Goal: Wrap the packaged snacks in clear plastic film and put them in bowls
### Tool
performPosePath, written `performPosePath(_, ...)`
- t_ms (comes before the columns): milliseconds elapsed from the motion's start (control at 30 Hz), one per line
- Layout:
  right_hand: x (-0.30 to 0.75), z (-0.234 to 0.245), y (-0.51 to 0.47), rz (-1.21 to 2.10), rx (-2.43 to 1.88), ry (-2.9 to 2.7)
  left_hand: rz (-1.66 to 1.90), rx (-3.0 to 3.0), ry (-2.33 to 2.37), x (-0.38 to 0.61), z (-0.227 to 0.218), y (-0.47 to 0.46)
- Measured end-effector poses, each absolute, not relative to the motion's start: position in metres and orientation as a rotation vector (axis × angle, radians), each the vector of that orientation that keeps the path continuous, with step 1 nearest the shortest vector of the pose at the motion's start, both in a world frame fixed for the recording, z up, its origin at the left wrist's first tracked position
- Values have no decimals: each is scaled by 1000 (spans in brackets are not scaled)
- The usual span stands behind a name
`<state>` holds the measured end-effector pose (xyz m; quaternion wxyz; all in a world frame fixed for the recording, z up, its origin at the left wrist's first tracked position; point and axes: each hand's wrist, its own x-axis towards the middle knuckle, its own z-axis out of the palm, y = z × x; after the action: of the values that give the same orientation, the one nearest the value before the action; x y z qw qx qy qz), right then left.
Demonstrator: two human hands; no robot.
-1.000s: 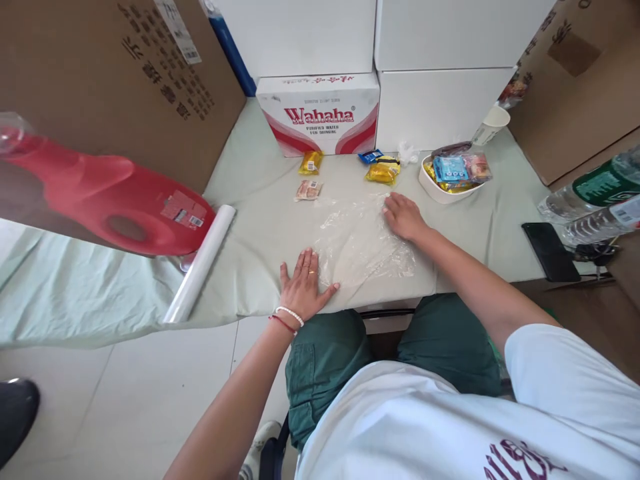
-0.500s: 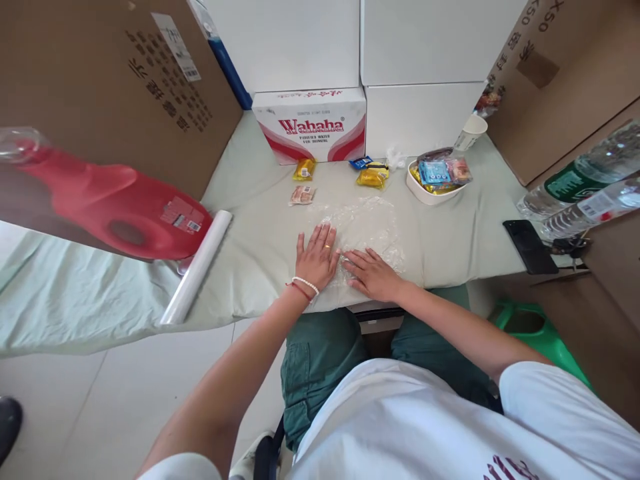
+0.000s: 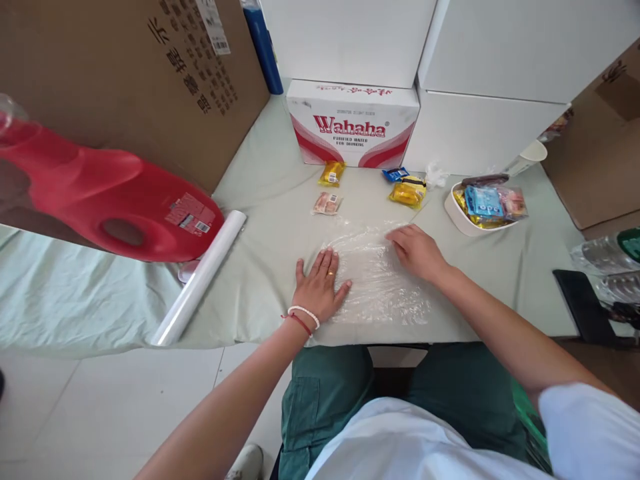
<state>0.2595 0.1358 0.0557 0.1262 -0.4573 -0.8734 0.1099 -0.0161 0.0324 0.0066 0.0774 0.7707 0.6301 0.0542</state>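
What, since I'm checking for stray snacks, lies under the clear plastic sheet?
Only the pale green cloth shows through the plastic sheet; nothing else is visible beneath it. The left hand and right hand press flat on its edges, so the spots under them are covered.

Premises: a storeroom or stock area with an improvised packing bench, not a fitted kitchen or shop counter.

Evidence:
- Large brown cardboard cartons with printed characters [image 3: 110,73] and plain white boxes [image 3: 500,67] are stacked close around the work surface.
- A red-and-white "Wahaha" purified-water carton [image 3: 353,127] stands among them.
- The table is draped in a loose pale green cloth [image 3: 260,213], above a pale tiled floor [image 3: 100,407].
- On the cloth lie small wrapped snack packets [image 3: 409,193], a white oval dish [image 3: 451,208] holding more packets, a long roll of clear cling film [image 3: 200,287] and a spread sheet of clear plastic film [image 3: 385,287].
- A large red plastic jug with a handle [image 3: 90,193] and clear water bottles [image 3: 613,257] sit at the edges.
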Motion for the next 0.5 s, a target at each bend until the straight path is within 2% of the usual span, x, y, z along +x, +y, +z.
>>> performPosePath(133, 146, 72, 230, 131, -1086, -2838, 154, 2306, 1865, -18, 8, 34)
performPosePath(267, 79, 71, 279, 102, -845, -3159, 191, 2309, 1870, -21, 4, 34)
performPosePath(367, 78, 78, 287, 71, -995, -3217, 228, 2312, 1860, -22, 1, 34)
performPosePath(500, 126, 107, 265, 87, -1306, -2880, 256, 2298, 1855, -20, 0, 34)
